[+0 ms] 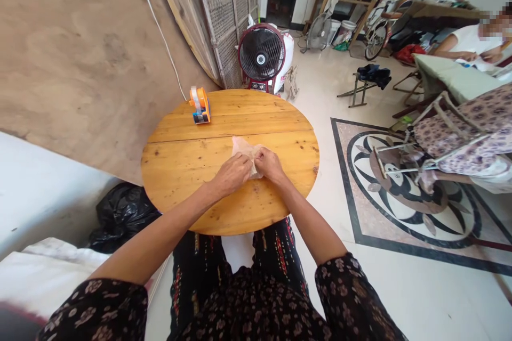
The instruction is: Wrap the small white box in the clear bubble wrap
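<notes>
Board (80, 64): brown wood, blotched, rising along the left side
Floor inlay (384, 208): dark-bordered petal medallion, to the right
Table (180, 170): rounded top of yellow-brown planks, flecked with dark knots, a seam crossing its far half from left to right
Fan (261, 53): black grille, red rim, standing just beyond the table's far edge
Bag (124, 213): black plastic, glossy and bunched, near left, beside the table
Left hand (236, 171): fingers curled down onto the thin sheet, gripping its left part; the exact hold of the fingertips is hidden from where I stand
Right hand (269, 163): fingers folded tight, pinching the same sheet at its right side, the two hands almost meeting
Thin sheet (245, 148): over the middle of the tabletop, slightly to the right; pale, filmy and creased, partly see-through, pinkish at the far-left corner, tan where the wood seems to show through, edges uneven; much of it covered by the hands
Tape dispenser (202, 102): orange and blue, with a roll of clear tape, at the table's far-left edge, well apart from the hands
</notes>
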`<move>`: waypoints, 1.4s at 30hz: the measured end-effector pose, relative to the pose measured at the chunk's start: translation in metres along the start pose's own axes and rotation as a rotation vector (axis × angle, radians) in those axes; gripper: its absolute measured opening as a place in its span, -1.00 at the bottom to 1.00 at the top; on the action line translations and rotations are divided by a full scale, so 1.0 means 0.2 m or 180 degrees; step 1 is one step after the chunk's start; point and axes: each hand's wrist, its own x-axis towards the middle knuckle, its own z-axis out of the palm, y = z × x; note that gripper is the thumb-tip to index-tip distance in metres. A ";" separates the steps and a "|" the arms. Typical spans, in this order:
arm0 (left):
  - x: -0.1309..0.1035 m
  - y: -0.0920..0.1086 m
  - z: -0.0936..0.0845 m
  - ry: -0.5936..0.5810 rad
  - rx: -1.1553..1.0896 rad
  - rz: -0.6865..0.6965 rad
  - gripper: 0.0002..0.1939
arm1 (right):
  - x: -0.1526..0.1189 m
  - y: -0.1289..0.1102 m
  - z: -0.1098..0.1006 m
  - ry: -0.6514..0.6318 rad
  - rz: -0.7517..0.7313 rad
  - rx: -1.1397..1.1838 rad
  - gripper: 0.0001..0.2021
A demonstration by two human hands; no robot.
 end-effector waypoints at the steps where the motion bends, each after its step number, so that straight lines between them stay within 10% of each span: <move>1: 0.00 0.00 0.00 -0.0035 -0.0015 0.0013 -0.84 | 0.01 0.00 0.00 -0.0053 0.0030 0.0099 -0.95; 12: -0.05 -0.01 0.04 0.0149 -0.0340 -0.0166 -0.79 | -0.02 -0.05 -0.02 -0.0534 0.0478 0.1422 -0.79; 25: -0.08 0.00 0.07 0.0651 -0.0855 -0.0447 -0.85 | -0.01 -0.09 -0.01 -0.0379 -0.0014 0.0646 -0.54; 42: -0.12 0.01 0.10 0.1228 -0.1102 -0.0559 -0.85 | -0.12 0.04 0.02 -0.0794 -0.0289 0.2254 -0.47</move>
